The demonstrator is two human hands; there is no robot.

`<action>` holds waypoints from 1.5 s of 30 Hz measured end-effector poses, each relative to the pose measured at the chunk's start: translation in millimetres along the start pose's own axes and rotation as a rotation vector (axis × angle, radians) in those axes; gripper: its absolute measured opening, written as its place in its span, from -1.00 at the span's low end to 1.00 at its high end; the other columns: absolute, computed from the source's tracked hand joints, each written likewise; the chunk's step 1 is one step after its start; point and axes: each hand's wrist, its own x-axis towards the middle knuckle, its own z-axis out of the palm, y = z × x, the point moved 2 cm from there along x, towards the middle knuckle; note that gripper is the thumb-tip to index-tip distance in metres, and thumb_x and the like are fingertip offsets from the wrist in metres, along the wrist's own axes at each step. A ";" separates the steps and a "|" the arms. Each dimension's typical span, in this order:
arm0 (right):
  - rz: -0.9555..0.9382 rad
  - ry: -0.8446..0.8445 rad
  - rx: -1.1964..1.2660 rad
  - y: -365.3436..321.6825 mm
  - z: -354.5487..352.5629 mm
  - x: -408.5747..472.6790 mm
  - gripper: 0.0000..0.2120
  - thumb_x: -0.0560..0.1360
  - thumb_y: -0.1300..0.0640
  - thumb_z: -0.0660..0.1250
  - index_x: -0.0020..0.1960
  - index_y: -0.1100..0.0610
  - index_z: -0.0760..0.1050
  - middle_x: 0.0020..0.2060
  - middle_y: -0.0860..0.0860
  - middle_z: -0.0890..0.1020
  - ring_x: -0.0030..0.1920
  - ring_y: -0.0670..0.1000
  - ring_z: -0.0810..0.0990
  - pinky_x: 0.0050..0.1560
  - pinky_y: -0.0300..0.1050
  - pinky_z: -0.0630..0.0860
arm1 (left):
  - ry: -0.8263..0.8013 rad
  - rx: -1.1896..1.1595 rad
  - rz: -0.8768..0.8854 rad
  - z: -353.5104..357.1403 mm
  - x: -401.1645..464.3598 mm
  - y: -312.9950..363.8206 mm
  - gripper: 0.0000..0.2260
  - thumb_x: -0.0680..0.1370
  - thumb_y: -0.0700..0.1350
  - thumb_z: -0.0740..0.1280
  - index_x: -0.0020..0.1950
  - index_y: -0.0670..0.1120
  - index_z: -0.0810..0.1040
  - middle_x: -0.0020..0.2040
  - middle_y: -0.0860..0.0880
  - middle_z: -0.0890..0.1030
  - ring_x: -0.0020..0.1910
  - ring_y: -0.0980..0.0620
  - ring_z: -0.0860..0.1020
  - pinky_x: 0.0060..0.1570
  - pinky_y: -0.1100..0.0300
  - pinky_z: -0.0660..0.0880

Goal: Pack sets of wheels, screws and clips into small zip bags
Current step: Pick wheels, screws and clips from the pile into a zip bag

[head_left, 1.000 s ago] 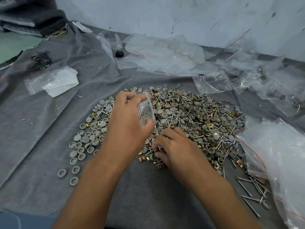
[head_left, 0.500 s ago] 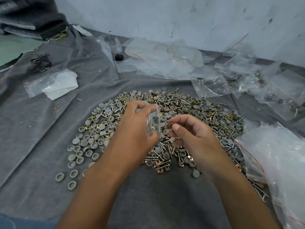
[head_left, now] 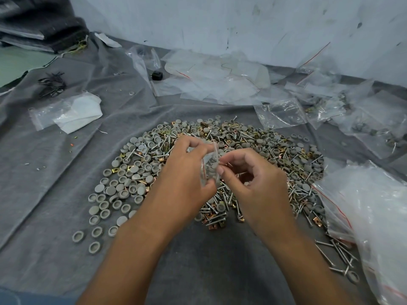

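A wide heap of grey wheels [head_left: 123, 186], silver screws [head_left: 217, 211] and brass clips [head_left: 212, 226] covers the grey cloth [head_left: 55, 172]. Above the heap my left hand [head_left: 187, 172] pinches a small clear zip bag [head_left: 210, 166] upright, with grey parts inside. My right hand [head_left: 253, 179] has its thumb and forefinger pinched at the bag's right edge near the mouth. Whether a part is between those fingertips is too small to tell.
A big clear bag [head_left: 374, 216] bulges at the right edge, with loose screws [head_left: 337, 252] below it. Empty zip bags [head_left: 220, 80] and filled bags [head_left: 363, 115] lie along the far side by the wall. A bag with white paper [head_left: 70, 111] lies at left.
My right hand rose from the heap, fingers pinched, and came to the bag's mouth. My left hand kept holding the bag and lifted it slightly.
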 end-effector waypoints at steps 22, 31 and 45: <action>-0.124 0.036 -0.111 -2.8 -2.6 -1.2 -0.81 0.50 0.21 0.51 0.08 0.06 0.62 -0.06 -0.15 0.64 -0.02 -0.20 0.64 -0.02 -0.40 0.52 | 0.007 0.004 -0.001 -1.7 1.6 -3.3 -0.51 0.44 0.03 0.41 0.38 0.06 0.51 0.11 0.18 0.34 -0.04 0.48 0.38 -0.07 0.59 0.33; 0.166 -0.612 -0.351 19.7 -1.4 -7.5 -0.80 0.43 -0.03 0.56 -0.16 -0.18 0.53 -0.17 -0.25 0.61 -0.15 -0.22 0.58 -0.17 -0.30 0.53 | 0.085 -0.001 -0.067 -8.1 2.6 -10.2 -0.52 0.49 -0.19 0.43 0.41 0.00 0.50 0.13 0.14 0.37 -0.10 0.43 0.43 -0.10 0.62 0.33; 0.159 -0.631 -0.683 27.0 -8.8 -18.2 -0.93 0.58 -0.03 0.37 -0.01 -0.14 0.47 -0.14 -0.25 0.45 0.00 -0.12 0.49 -0.04 -0.09 0.48 | 0.098 -0.014 -0.100 -8.6 1.6 -4.9 -0.54 0.54 -0.21 0.31 0.44 0.01 0.47 0.13 0.15 0.33 -0.08 0.23 0.47 -0.10 0.40 0.45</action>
